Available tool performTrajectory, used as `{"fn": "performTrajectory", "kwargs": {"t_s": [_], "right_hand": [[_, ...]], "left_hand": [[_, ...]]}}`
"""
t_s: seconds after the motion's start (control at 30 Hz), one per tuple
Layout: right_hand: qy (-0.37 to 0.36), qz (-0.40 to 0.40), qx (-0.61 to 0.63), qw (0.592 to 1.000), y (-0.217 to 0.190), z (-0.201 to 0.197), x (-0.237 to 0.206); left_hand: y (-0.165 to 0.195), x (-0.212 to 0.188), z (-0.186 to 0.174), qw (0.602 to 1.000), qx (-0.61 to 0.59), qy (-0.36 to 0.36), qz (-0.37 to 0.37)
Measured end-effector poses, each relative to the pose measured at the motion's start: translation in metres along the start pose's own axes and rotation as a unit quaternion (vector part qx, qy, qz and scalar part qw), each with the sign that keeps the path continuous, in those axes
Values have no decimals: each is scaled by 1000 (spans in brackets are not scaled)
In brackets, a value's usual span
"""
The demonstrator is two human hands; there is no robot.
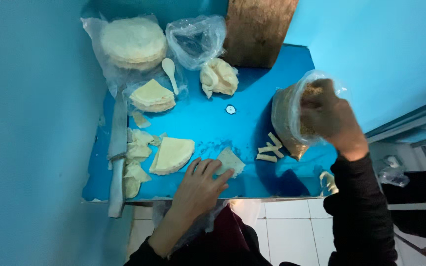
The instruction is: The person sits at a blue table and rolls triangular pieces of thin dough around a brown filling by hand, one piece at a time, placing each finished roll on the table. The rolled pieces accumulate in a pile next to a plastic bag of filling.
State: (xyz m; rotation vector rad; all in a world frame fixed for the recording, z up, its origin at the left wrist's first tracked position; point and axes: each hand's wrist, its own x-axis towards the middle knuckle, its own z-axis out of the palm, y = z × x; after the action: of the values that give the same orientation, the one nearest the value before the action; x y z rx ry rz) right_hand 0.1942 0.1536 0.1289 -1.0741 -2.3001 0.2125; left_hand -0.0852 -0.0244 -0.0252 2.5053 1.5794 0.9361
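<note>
Head view: the left hand point(200, 184) lies flat on the blue table point(208, 123), fingers together and stretched forward, the tips pressing down on a single cut piece of thin dough wrapper point(230, 161) near the front edge. The right hand point(327, 116) is plunged into a clear plastic bag of brownish filling point(292, 118) that stands at the right side of the table; the fingers are curled inside the bag's mouth, but the plastic and the filling hide whether they are closed on anything, so I cannot tell.

Just beside the bag's foot lie a few rolled pieces point(269, 149). Left of the flat wrapper sits a stack of quarter-cut wrappers point(171, 155), another stack point(152, 96) lies further back, and a round stack in a plastic bag point(133, 43) sits at the far corner. A white spoon point(169, 71) rests beside a crumpled lump of wrappers point(219, 77). A long knife point(117, 152) lies along the left side, its handle jutting past the front edge, beside trimmings point(136, 162).

Risks, as I judge them: the bag stands only because the hand props it, so a quick pull could tip it and spill filling across the table. The overhanging knife could be knocked to the floor by a sleeve. The wrapper near the edge could slide off if the fingertips lift.
</note>
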Motion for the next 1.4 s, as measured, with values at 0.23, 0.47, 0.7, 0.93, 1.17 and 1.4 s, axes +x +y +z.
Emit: {"fn": "performTrajectory", "kwargs": {"t_s": [0.23,0.47,0.7,0.93,1.17,1.4], "right_hand": [[-40,96,-251,962,1,17,-1],[34,7,-6,999,-43,17,-15],[-185,54,159,968,-95,140,-51],[-40,-131,-2,991,-84,143,-82],[-77,-55,-25,995,-85,134,-91],[-76,38,-3,996,-85,130,-92]], "left_hand": [[-1,-4,3,995,-26,84,-35],[7,4,4,975,-3,139,-174],[7,9,2,973,17,110,-204],[2,8,6,975,33,107,-189],[5,7,8,976,-19,111,-184],[12,5,12,964,-151,156,-151]]}}
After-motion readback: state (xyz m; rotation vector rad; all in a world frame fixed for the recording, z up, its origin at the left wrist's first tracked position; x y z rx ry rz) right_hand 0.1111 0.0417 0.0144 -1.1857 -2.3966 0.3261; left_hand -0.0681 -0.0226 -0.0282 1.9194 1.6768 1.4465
